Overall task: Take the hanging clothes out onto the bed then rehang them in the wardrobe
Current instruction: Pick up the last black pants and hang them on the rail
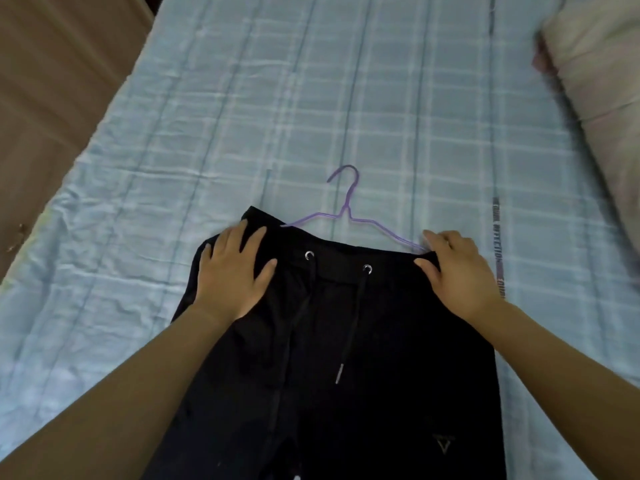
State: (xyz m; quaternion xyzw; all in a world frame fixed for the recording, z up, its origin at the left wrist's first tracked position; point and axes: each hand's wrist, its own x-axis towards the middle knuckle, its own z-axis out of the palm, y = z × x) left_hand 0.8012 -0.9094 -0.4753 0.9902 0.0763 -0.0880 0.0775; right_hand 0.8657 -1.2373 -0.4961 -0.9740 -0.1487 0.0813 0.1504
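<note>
Bed (pixel 173 168), blue check cover, carries everything.

Left hand (pixel 239 271): fingers spread flat, pressing left side of waistband of black trousers (pixel 346 375), gripping nothing.

Trousers lie flat on bed, waistband away from person, drawstring loose.

Purple hanger (pixel 346 206): hook points up bed, arms meet waistband edge, lower bar hidden.

Right hand (pixel 457 271): pinches right waistband corner at hanger's arm end.

Pillow (pixel 595 98) far right.

Likely step: fitting or freeing hanger, cannot tell which. Next move calls for steadying cloth while wire slides; wardrobe out of view.
</note>
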